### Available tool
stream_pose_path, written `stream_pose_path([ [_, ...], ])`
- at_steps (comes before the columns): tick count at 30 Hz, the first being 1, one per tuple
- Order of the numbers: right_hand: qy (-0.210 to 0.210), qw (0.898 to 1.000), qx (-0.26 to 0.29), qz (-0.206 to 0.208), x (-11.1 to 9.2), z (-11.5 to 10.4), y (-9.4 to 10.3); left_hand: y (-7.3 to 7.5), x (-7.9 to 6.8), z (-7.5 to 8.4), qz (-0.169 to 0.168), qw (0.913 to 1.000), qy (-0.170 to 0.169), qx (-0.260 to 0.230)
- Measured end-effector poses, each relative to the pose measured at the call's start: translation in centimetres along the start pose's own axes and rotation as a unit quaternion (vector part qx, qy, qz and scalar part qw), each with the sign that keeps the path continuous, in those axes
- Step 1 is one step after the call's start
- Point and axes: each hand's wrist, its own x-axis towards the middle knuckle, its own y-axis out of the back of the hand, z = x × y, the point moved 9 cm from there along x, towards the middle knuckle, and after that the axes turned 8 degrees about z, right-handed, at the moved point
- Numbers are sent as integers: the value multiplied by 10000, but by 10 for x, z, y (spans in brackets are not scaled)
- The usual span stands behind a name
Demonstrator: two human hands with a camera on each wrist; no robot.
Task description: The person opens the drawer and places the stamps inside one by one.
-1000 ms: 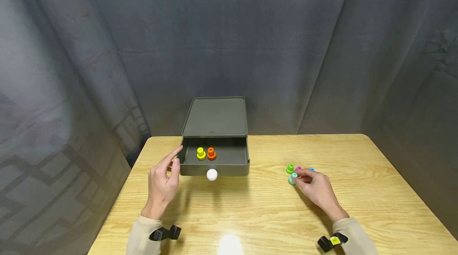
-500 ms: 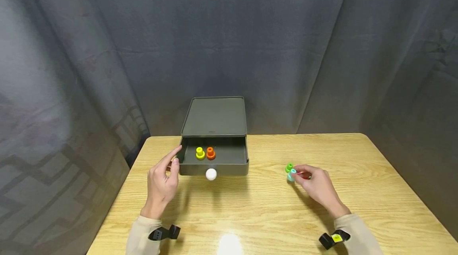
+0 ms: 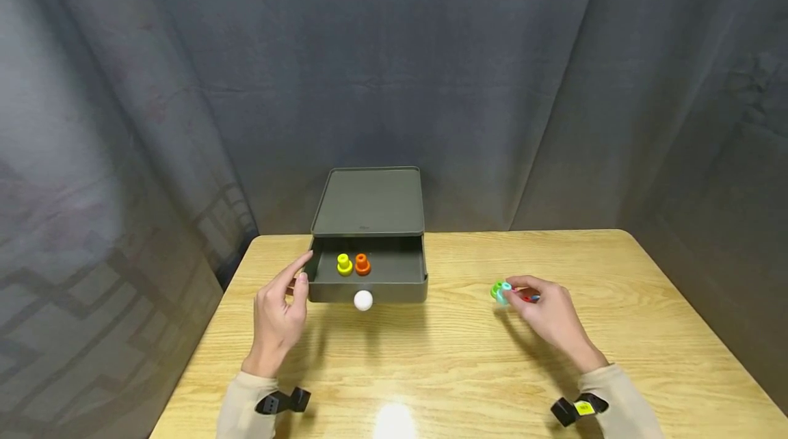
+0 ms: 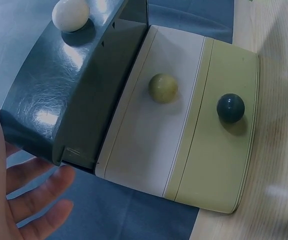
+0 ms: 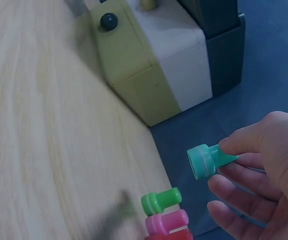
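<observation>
My right hand pinches a turquoise flanged peg between thumb and fingers, tilted beside the other pegs in the right wrist view. A green peg, a pink peg and a red peg stand close together below it. My left hand lies at the left front corner of the pulled-out dark grey drawer, fingers fairly straight, index finger and thumb at its side. Inside the drawer stand a yellow peg and an orange peg.
The drawer unit stands at the table's back edge. Below its dark drawer are a white drawer and a pale green one with round knobs. A white knob juts from the drawer front. Grey curtains surround the wooden table.
My right hand has raised the turquoise peg and shifted slightly away from me, so the peg now overlaps the green one in the head view. My left hand has stayed put.
</observation>
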Motion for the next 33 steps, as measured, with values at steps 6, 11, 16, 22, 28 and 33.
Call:
stream_pose_path([
  [6,-65,9998,170,-32,2,-8,3,0,0,-1,3,10000,30,-13],
  [11,-85,9991,387,-118,5,-19,5,1,-1,-2,1,10000,48,-37],
  [16,-179,9976,630,-225,9,-31,5,0,-1,-2,-17,10000,52,-52],
  [22,-292,9975,588,-280,13,-43,7,-1,-1,-1,-7,10000,41,-66],
  [28,-354,9963,665,-414,15,-55,6,0,0,-1,18,10000,42,-87],
  [33,-260,9959,768,-413,18,-66,4,0,0,-1,17,9999,64,-93],
])
